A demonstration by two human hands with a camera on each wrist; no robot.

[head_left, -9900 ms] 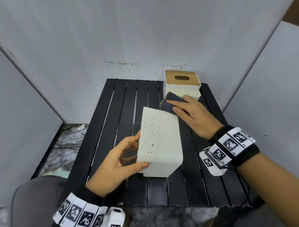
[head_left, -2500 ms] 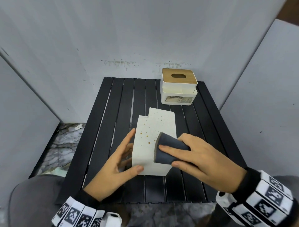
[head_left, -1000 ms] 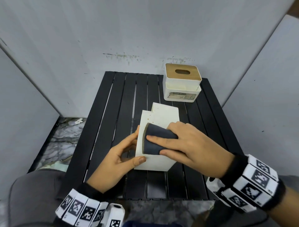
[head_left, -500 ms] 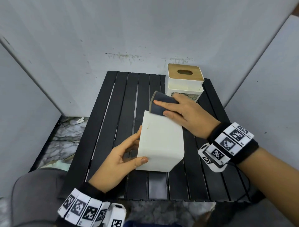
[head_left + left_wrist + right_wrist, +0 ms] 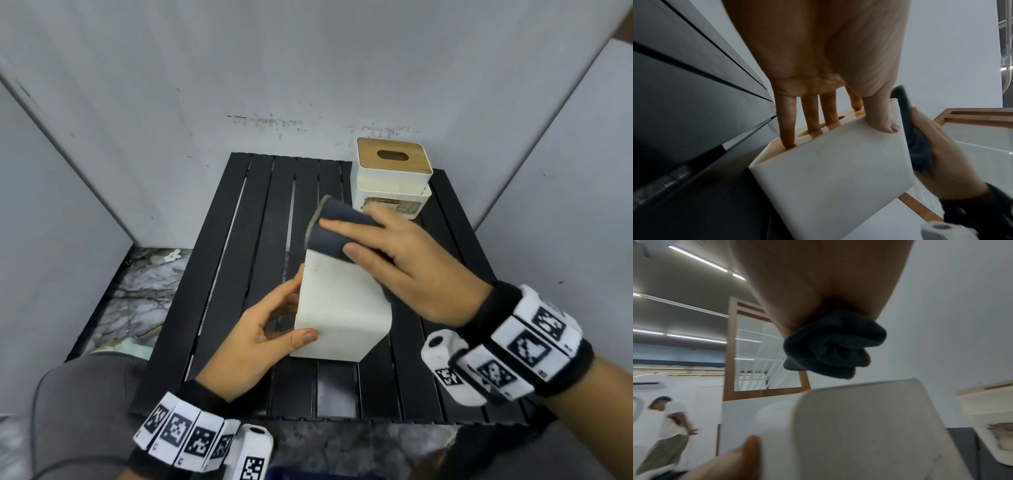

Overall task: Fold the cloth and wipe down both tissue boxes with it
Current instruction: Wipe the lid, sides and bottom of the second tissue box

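A white tissue box [image 5: 339, 308] lies tipped on its side near the middle of the black slatted tabletop [image 5: 260, 212], its wooden lid turned toward the left. Both hands are on it. The left hand [image 5: 253, 346] grips its near left end: in the left wrist view the thumb [image 5: 882, 120] presses on a white face while the four fingers [image 5: 787, 123] reach straight across the wooden lid [image 5: 818, 129], beside its oval slot. The right hand [image 5: 407, 270] is over the far top edge of the same box, fingers stretched forward and flattened on a folded dark cloth [image 5: 334, 233], with the cloth between palm and box. The far fold of the cloth curls up past the box's back edge. From the right wrist view the cloth [image 5: 834, 345] shows bunched in folds under the palm, just above the box's top face [image 5: 869, 426]; whether it touches the surface there I cannot tell.

The second tissue box [image 5: 392, 181] stands upright at the far right corner of the tabletop, just behind the right hand, apart from the cloth. It is white with a wooden lid and a dark oval slot on top. No tissue shows through either slot.
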